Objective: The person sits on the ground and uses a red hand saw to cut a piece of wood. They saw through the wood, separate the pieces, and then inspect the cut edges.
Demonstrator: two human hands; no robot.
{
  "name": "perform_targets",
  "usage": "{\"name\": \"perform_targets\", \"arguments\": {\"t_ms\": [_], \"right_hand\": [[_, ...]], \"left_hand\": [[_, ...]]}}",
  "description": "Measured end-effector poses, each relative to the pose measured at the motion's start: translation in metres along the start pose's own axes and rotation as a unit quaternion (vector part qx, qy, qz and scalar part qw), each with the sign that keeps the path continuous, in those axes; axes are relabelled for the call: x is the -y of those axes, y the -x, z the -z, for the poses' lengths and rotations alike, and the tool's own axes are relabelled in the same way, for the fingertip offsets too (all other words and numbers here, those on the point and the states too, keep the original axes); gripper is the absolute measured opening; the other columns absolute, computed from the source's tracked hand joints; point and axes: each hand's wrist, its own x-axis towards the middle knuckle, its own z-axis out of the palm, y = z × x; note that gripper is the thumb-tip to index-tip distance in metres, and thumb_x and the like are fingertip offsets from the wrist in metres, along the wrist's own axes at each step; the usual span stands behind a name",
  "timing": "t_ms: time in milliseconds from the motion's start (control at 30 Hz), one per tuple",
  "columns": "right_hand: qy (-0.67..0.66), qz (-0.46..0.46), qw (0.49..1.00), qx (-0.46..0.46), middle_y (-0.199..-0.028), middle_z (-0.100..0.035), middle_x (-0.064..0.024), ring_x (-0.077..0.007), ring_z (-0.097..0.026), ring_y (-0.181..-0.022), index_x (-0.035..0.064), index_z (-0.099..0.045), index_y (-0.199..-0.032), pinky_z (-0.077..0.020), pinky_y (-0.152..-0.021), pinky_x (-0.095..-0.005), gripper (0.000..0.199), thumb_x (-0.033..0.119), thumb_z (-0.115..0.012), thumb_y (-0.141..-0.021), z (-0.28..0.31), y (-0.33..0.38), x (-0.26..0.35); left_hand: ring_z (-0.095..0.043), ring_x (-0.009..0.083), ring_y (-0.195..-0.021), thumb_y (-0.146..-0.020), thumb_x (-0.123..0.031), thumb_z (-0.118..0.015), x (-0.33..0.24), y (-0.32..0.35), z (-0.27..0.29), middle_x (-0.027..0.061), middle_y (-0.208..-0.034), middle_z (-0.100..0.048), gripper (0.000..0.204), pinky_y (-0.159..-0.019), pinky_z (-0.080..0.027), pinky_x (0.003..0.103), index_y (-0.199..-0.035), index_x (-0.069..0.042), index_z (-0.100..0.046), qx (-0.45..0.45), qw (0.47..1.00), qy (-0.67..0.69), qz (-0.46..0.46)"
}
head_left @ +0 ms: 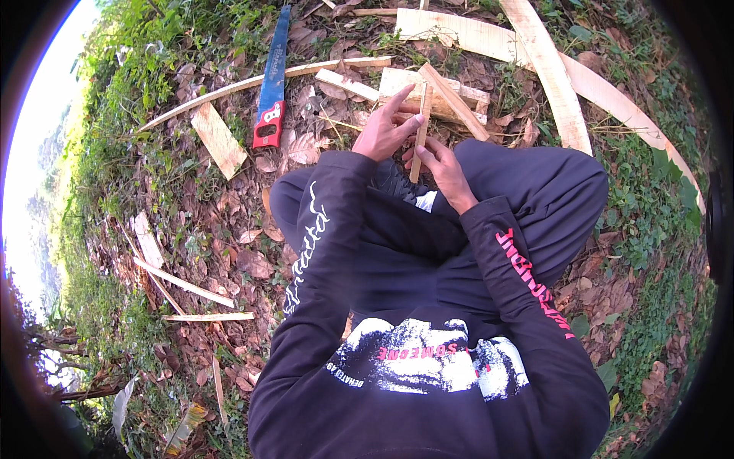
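Observation:
A thin wooden stick [420, 145] stands at a slant in front of me, above my crossed legs. My right hand [449, 174] grips its lower part between thumb and fingers. Higher up, the thumb of my left hand [384, 130] presses against the stick's left edge, while the index finger stretches forward; its other fingers are partly hidden. Just beyond lies a pale squared wooden block [465, 99] on the ground. Across that block leans another wooden strip [453, 101].
To the left lies a handsaw [271, 84] with a blue blade and red handle, over a long curved strip [222, 93]. A short board [219, 140] rests nearby. Long planks [547, 69] cross at the far right. Several thin offcuts [183, 283] lie on leaf litter.

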Motion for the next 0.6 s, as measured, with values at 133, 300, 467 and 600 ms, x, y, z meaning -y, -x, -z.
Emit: {"name": "perform_targets", "arguments": {"t_ms": [133, 300, 467, 600], "right_hand": [[-0.004, -0.001, 1.0, 0.003, -0.094, -0.066, -0.0079, -0.0134, -0.063, -0.084, -0.0012, -0.055, -0.122, -0.0511, -0.076, -0.0268, 0.032, 0.021, -0.052, -0.1, -0.002, 0.002, 0.004], [0.031, -0.002, 1.0, -0.002, -0.093, -0.066, -0.0074, -0.0132, -0.063, -0.084, -0.0024, -0.055, -0.118, -0.0504, -0.078, -0.0274, 0.031, 0.022, -0.054, -0.099, 0.001, 0.001, 0.0], [0.093, 0.012, 0.995, -0.023, -0.091, -0.067, -0.007, -0.0112, -0.063, -0.085, -0.0024, -0.057, -0.112, -0.0502, -0.077, -0.0266, 0.03, 0.021, -0.063, -0.094, -0.002, 0.004, 0.001], [0.142, 0.028, 0.987, -0.064, -0.093, -0.068, -0.0082, -0.0121, -0.064, -0.087, -0.0023, -0.058, -0.11, -0.0505, -0.079, -0.0273, 0.033, 0.022, -0.068, -0.09, -0.003, 0.003, 0.001]], "left_hand": [[-0.061, 0.0156, -0.097, -0.095, -0.018, -0.062, 0.006, -0.001, 0.001, 0.0136, -0.117, -0.058, 0.061, -0.075, -0.054, 0.029, -0.147, -0.009, -0.034, -0.023, 0.999, 0.027, 0.002], [-0.062, 0.0153, -0.093, -0.095, -0.02, -0.062, 0.009, -0.002, -0.001, 0.013, -0.112, -0.061, 0.059, -0.075, -0.053, 0.027, -0.146, -0.007, -0.035, -0.043, 0.998, 0.044, 0.005], [-0.063, 0.0148, -0.092, -0.096, -0.023, -0.061, -0.002, 0.001, -0.001, 0.0131, -0.107, -0.064, 0.056, -0.073, -0.051, 0.026, -0.143, -0.003, -0.038, -0.052, 0.998, 0.024, 0.02], [-0.061, 0.0121, -0.086, -0.097, -0.023, -0.058, 0.012, -0.003, 0.001, 0.0121, -0.104, -0.066, 0.052, -0.068, -0.05, 0.025, -0.14, 0.0, -0.041, -0.079, 0.997, -0.018, 0.003]]}}
